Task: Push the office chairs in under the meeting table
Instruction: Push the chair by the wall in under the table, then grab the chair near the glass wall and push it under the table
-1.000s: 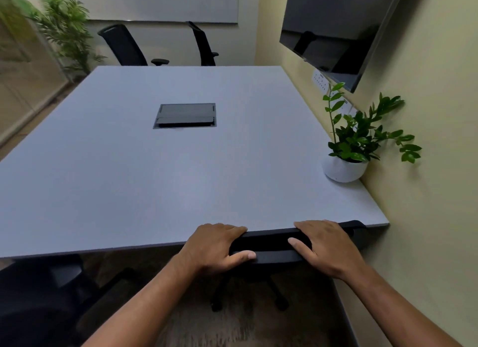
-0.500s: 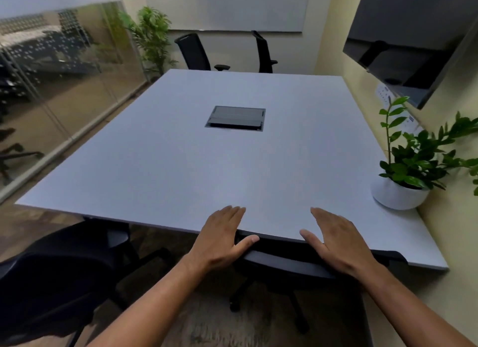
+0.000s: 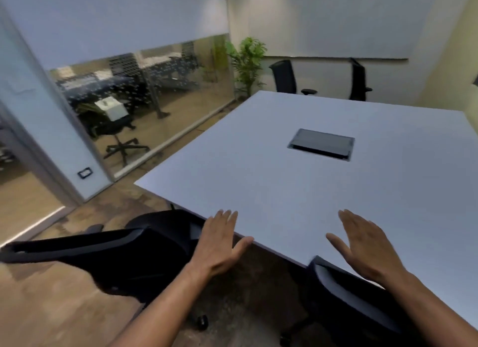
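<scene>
Turning left now, away from the right chair [image 3: 344,292], tucked under the table [image 3: 297,191] with only its back showing at the edge. Let go of that chair a moment ago; both hands off it. Left hand [image 3: 219,243] open and flat, fingers spread wide, holding nothing, over the table edge. Right hand [image 3: 367,246] open too, holding nothing, over the tabletop. One chair done, by the look of it. Left chair [image 3: 108,251] next, just beside the left hand, still sticking out from the table, back tilted away. Two far chairs [image 3: 284,76] past the other end, near the wall, maybe still to push in.
</scene>
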The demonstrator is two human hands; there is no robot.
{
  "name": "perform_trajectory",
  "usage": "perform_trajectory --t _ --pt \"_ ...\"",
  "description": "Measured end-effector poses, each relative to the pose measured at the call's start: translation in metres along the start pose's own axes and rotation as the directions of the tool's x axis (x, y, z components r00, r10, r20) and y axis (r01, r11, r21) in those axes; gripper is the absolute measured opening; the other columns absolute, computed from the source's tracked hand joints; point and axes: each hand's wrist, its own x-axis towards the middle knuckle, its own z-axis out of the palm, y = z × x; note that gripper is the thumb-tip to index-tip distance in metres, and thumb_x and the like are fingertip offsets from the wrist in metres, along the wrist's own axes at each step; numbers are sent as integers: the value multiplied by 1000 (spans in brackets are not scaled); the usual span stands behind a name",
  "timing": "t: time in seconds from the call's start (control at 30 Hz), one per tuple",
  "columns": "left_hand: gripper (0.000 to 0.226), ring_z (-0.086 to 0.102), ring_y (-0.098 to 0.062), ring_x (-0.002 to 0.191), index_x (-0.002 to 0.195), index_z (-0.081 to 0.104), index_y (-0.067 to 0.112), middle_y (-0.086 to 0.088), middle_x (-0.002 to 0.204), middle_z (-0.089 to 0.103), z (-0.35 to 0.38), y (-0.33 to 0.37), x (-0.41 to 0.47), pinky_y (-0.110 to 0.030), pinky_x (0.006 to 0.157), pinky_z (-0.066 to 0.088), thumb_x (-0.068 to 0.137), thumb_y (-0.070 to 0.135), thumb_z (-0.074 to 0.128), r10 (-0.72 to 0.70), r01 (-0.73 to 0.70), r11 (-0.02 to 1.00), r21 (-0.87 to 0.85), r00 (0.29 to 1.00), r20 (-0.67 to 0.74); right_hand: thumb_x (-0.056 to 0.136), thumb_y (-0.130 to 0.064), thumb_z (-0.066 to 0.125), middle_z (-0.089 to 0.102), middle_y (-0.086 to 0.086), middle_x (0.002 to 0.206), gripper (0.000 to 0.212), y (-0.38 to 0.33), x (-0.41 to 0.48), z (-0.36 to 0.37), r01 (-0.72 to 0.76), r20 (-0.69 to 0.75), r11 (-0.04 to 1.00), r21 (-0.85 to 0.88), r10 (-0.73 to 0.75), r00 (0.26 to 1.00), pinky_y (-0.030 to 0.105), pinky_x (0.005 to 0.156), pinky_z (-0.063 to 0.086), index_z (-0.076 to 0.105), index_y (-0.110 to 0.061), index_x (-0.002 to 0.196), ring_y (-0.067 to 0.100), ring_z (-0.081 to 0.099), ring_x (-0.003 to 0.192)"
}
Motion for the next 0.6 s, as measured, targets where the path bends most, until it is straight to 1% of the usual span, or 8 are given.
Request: perform_trajectory --t 0.1,0.2,0.3,0.4,0.6 --pt "106 -4 -21 168 175 9 20 -6 183 6 -19 -39 -9 -45 136 -7 97 92 12 -34 35 999 14 999 -35 89 -91 -2 23 4 178 111 -45 27 8 39 6 999 2 -39 999 42 133 16 20 -20 171 20 21 164" --pt "112 -3 -19 168 174 12 19 -4 183 9 -38 -87 -19 -46 136 -5 93 95 6 -66 66 998 3 994 -89 89 -91 -2 24 5 178 112 -98 52 17 90 16 996 -15 -90 996 43 133 16 22 -19 171 21 22 164" --pt "113 1 -19 168 174 17 17 -4 182 15 -58 -137 -31 -45 137 -2 92 95 5 -88 91 996 7 983 -160 88 -90 -5 19 4 179 112 -157 78 26 158 35 987 -18 -157 987 42 134 13 17 -20 172 20 18 165" --pt "113 4 -21 168 173 21 17 -6 181 18 -79 -188 -44 -43 136 -1 93 95 5 -114 121 993 17 968 -222 89 -90 -4 19 4 179 111 -217 102 35 222 30 975 -2 -221 975 42 134 13 17 -20 172 21 19 165" --pt "106 6 -22 168 173 22 19 -7 181 20 -113 -295 -80 -46 136 2 97 92 10 -247 270 962 49 930 -272 91 -89 -2 22 4 179 108 -345 137 54 366 17 930 27 -366 930 46 133 19 20 -21 171 23 22 164"
